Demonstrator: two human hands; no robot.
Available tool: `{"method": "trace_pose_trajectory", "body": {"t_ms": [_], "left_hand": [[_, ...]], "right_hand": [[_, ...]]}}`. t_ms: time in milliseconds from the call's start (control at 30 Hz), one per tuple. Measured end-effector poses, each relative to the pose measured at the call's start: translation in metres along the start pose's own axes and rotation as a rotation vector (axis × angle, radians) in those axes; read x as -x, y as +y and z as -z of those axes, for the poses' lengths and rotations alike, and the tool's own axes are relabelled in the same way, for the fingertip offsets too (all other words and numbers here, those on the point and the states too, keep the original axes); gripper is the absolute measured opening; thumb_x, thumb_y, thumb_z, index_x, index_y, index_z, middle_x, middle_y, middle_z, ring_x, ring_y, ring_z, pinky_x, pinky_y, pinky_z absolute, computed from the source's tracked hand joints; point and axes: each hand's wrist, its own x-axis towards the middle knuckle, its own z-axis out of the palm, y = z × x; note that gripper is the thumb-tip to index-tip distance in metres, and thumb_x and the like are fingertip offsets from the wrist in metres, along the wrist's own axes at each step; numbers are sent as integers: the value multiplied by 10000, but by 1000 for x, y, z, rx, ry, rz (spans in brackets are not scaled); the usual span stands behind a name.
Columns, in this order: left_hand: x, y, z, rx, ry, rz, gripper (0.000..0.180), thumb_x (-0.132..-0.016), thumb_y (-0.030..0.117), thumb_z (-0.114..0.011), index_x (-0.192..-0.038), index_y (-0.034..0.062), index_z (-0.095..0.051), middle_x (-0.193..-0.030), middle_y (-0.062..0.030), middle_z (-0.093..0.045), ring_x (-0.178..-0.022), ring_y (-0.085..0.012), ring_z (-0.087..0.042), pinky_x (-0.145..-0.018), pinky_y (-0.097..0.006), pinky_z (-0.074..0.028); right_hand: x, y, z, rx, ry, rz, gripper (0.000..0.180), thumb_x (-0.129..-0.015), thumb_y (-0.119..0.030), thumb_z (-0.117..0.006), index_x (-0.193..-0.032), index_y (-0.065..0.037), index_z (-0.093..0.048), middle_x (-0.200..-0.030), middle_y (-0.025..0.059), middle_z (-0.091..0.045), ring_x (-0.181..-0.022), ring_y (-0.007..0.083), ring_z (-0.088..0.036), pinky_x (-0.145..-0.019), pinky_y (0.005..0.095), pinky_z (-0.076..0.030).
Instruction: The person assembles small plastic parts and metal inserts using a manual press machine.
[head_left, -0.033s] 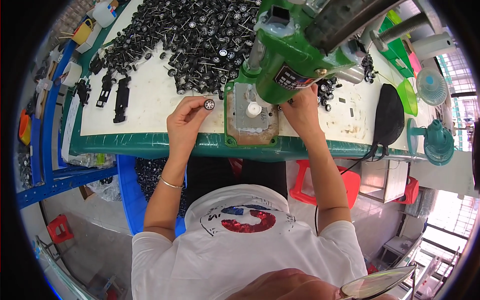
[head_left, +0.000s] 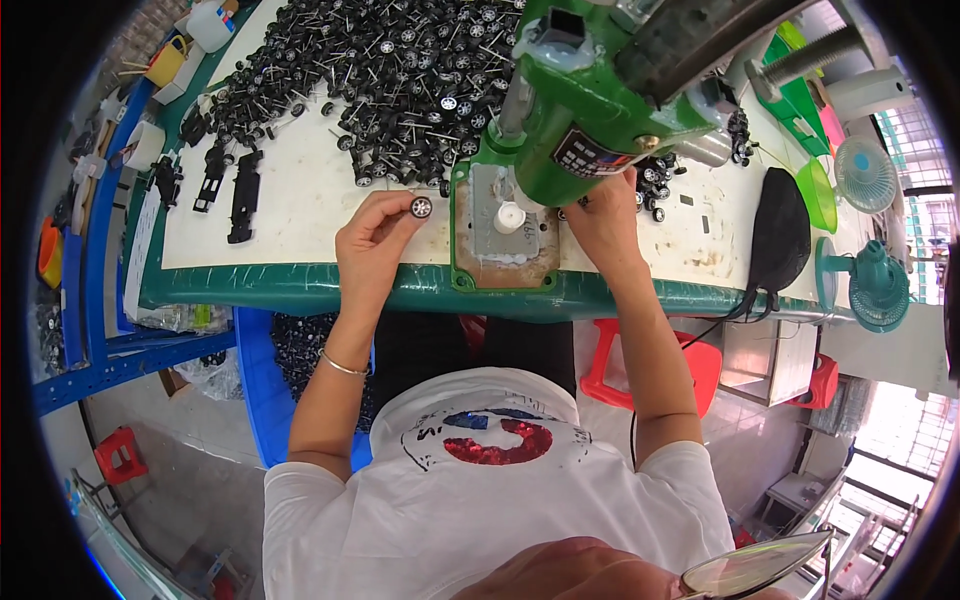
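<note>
My left hand (head_left: 372, 245) pinches a small black toy wheel (head_left: 421, 207) with a silver hub, just left of the press base. The green bench press (head_left: 590, 90) stands over a grey metal plate (head_left: 490, 240) that carries a white round peg (head_left: 510, 216). My right hand (head_left: 603, 225) reaches under the press head on the right, its fingertips closed on a small dark piece beside a few loose wheels (head_left: 655, 190). A big heap of black wheels on axles (head_left: 400, 70) covers the far part of the white table (head_left: 300, 215).
Black toy car chassis (head_left: 245, 195) lie at the table's left. A black pouch (head_left: 780, 230), a green bowl (head_left: 815, 190) and teal fans (head_left: 875, 285) sit at the right. Below the table are a blue crate (head_left: 255, 370) and a red stool (head_left: 700, 365).
</note>
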Motion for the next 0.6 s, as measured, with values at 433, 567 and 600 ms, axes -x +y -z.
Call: {"method": "trace_pose_trajectory", "body": {"t_ms": [433,567,600], "left_hand": [[2,28,-32,36,-30,-23,122,-816,1,-698,-936,-14,-687,-940,-48,-649,-854,-104,-584,-789,-226,-465],[0,33,-38,23,-48,-42,121,-811,18,-708,-930,-1,-693,-926,-46,-651,-868,-112,-582,-798,-235,-459],[-1,34,-40,22,-47,-42,121,-811,18,-708,-930,-1,-693,-926,-46,-651,-868,-112,-582,-798,-235,-459]], "right_hand": [[7,-51,18,-62,-43,225,138,-798,-99,-686,-928,-71,-650,-863,54,-644,-867,226,-621,-1032,462,-358],[10,-55,16,-56,0,201,178,-801,-120,-690,-958,-65,-626,-849,58,-633,-846,238,-615,-1008,455,-381],[11,-56,13,-57,0,202,178,-801,-120,-690,-958,-65,-626,-849,58,-633,-846,238,-615,-1008,455,-381]]}}
